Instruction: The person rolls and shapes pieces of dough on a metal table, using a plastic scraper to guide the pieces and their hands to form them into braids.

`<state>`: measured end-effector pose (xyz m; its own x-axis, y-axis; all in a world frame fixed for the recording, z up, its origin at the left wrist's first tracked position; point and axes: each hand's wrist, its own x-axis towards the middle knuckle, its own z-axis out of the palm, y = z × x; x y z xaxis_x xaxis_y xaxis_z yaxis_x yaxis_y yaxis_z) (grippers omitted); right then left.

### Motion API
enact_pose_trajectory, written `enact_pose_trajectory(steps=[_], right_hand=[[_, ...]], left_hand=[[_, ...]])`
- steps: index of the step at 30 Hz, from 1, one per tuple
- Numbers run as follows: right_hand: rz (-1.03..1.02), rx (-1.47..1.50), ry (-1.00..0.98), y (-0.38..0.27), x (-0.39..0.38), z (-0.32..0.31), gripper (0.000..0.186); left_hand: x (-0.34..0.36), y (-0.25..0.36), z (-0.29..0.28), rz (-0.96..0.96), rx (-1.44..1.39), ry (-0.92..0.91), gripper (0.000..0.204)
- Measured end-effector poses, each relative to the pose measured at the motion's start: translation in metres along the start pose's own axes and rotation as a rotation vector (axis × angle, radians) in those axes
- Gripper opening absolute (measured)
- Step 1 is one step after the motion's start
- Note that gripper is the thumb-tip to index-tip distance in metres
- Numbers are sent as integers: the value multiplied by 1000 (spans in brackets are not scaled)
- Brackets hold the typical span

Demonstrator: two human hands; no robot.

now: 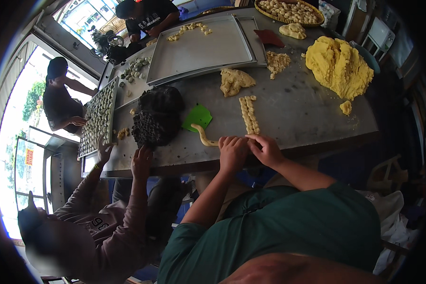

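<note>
My left hand [233, 154] has its curled fingers over a pale dough rope [199, 130], whose free end bends up onto a green plastic scraper [195, 117]. My right hand [266, 152] pinches the rope's other end beside it, thumb and fingers close together. Just beyond my hands, small pale dough pieces stand in rows [248, 113] on the metal table [298, 130]. A beige dough lump [236, 81] lies behind them. Left of the scraper is a large black, crumbly mass [151, 118].
Yellow dough [338, 68], a red scraper [270, 39] and a round basket of pieces [288, 12] are rightward. An empty-centred metal tray [199, 49] lies behind; a filled tray [97, 118] is left. Co-workers sit near left [94, 227], stand farther left [61, 99] and work behind [146, 16].
</note>
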<state>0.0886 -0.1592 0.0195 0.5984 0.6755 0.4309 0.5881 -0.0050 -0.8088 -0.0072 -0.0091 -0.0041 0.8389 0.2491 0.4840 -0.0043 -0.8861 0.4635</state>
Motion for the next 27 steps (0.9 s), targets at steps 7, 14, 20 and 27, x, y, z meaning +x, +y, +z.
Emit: enact_pose_trajectory(steps=[7,14,20,27], right_hand=[[110,23,59,1,-6,2,18],[212,96,205,26,0,6,14],[96,-251,281,72,49,-18,13],[185,-567,53,123,112,-33,20]], left_hand=[[1,4,-8,48,-30,18,14],[6,12,-19,63,-85,52,12],[8,12,-11,60,52,16,12],[17,21,-9,-28,-13,17,14]])
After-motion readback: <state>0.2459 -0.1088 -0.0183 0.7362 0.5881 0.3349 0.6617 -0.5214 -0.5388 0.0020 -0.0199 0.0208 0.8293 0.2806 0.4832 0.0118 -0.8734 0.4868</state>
